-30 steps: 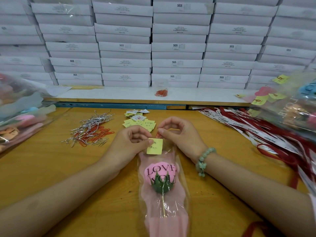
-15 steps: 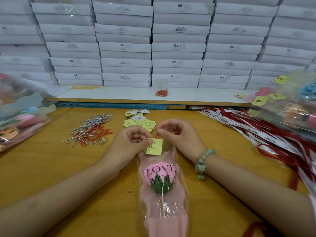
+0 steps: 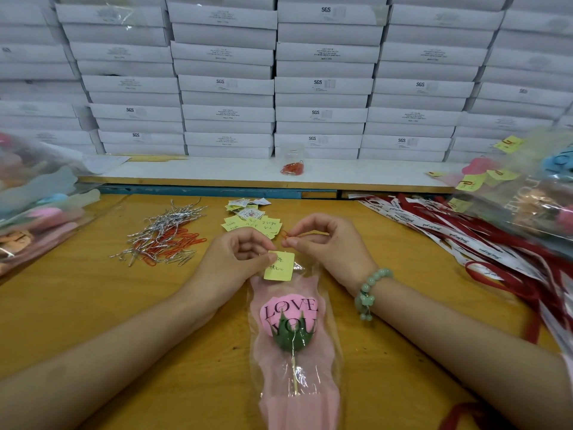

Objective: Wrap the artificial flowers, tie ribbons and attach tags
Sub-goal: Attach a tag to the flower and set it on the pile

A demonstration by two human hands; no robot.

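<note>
Pinching yellow tag (image 3: 279, 265) atop wrapped flower (image 3: 291, 321), your left grip (image 3: 235, 259) stays; right grip (image 3: 328, 246), grasping red clip (image 3: 286, 234), lifted just above: tag unattached.

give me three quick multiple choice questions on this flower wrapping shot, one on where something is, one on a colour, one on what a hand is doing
1. Where on the wrapped flower does the yellow tag sit?
A at its top end, beyond the flower head
B at its bottom end
C halfway down the stem

2. What colour is the paper clip in the right hand?
A blue
B red
C green

3. What is the left hand doing?
A lying flat
B hanging curled and empty
C pinching the tag

Answers:
1 A: the tag lies past the pink head, at the wrapper's far end.
2 B: the wire between finger and thumb is red.
3 C: its fingertips close on the tag's left edge.
</note>
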